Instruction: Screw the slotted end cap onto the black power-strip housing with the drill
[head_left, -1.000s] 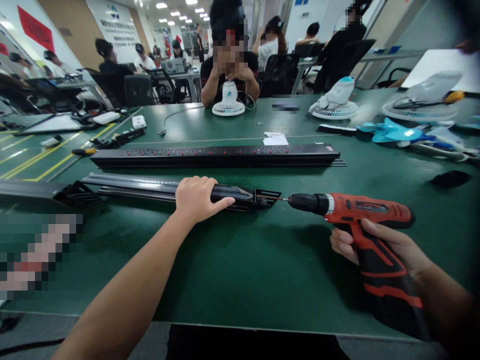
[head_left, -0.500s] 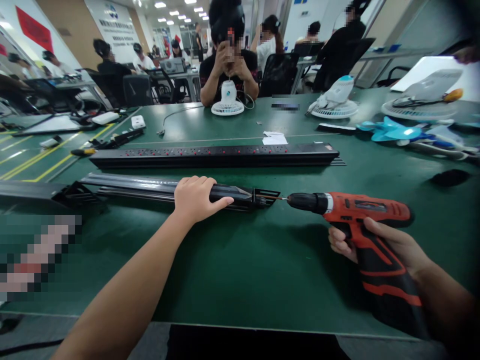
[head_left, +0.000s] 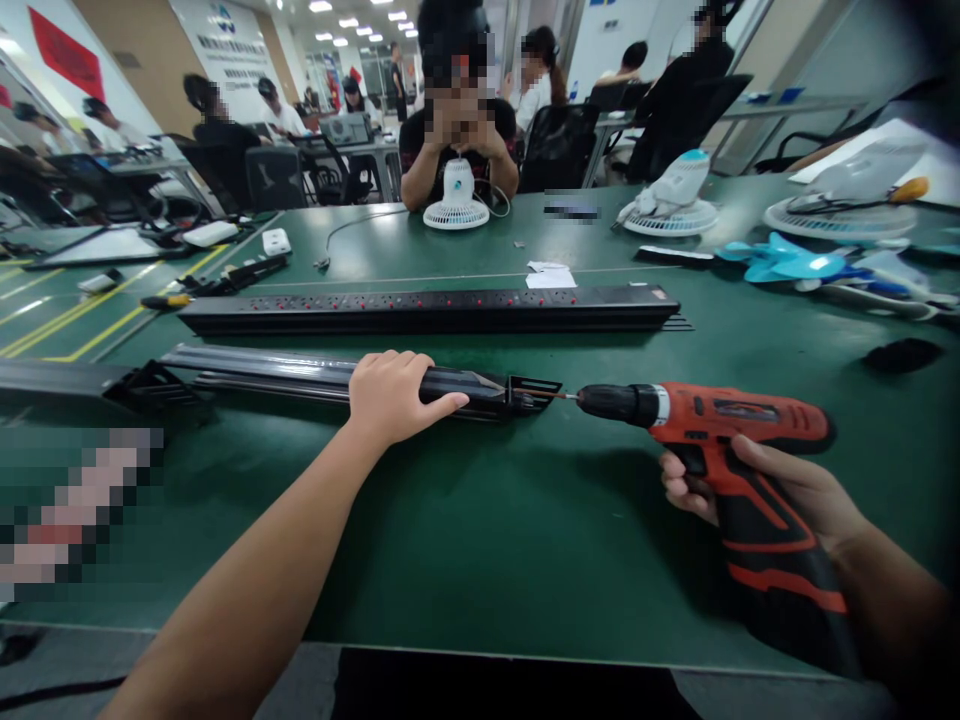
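Here's the right grip (head_left: 810, 490), wrapped tight around a red-and-black pistol-shaped power drill (head_left: 742, 412), its thin bit (head_left: 571, 397) aimed straight at the slotted end of a long, glossy black bar (head_left: 277, 365)! The left grip (head_left: 390, 395) clamps over that bar, down on the green tabletop (head_left: 480, 560). Just beyond lies a long black socket strip (head_left: 427, 318) dotted red; farther out, a white plastic fan part (head_left: 456, 195) stands before another person (head_left: 499, 125).

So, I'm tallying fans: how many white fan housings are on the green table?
3: a central fan housing beyond the black power strip, a second fan housing right of it, and a third fan housing at far right. Others may be hidden.
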